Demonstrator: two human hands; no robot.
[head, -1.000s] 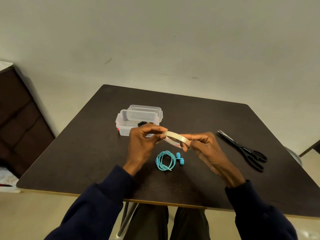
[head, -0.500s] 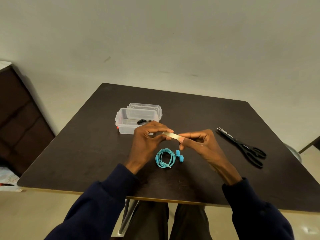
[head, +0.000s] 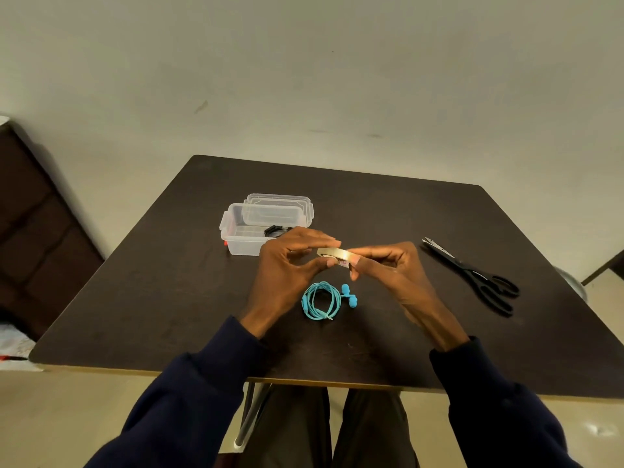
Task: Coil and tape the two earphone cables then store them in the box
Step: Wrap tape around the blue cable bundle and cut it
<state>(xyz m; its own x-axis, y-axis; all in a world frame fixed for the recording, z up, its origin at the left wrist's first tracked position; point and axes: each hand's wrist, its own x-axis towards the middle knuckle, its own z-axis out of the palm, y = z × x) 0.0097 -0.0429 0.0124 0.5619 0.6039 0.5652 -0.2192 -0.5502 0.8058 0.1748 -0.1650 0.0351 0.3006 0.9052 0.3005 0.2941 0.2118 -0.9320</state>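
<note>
A roll of beige tape [head: 336,254] is held above the table between both hands. My left hand [head: 287,265] pinches its left side with thumb and fingers, and my right hand [head: 388,268] grips its right side. Below them a coiled blue earphone cable [head: 320,300] lies on the dark table [head: 169,292], its two blue earbuds [head: 349,294] just to the right. A clear plastic box [head: 241,231] stands open behind my left hand, with a black earphone cable [head: 275,230] inside it.
Black scissors [head: 472,275] lie on the table's right side. The box's clear lid [head: 280,202] leans behind the box. A dark cabinet [head: 30,231] stands to the left of the table, and the wall runs behind it.
The tape roll has tilted nearly edge-on and my hands have drawn closer together around it. The blue cable, box and scissors have not moved.
</note>
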